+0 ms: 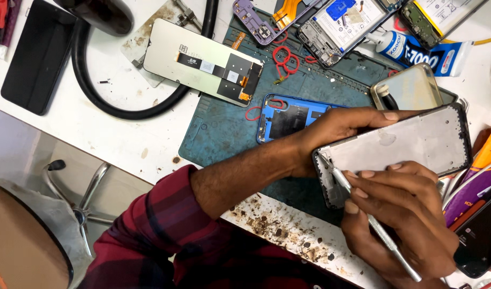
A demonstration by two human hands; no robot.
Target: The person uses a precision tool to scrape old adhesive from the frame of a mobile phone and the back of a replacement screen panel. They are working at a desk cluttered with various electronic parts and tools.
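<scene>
Grey and bare, the phone frame [401, 144] sits tilted above the bench's near edge, clamped along its far side by the left hand [331, 131] so the right hand [401, 225], pinching a metal pry tool [363, 214], can scrape its corner.

The right hand [401, 225] is covering the near edge of the grey phone frame [401, 142], and the left hand [331, 134] is hiding its far left corner. The left forearm is lying over part of the blue back cover [288, 118]. At the worktop's [117, 134] far edge, the picture's top is cutting off the opened phone [342, 27] and the battery [443, 13]. The glue tube's [422, 53] nozzle end is sitting hidden behind the opened phone's corner.
</scene>
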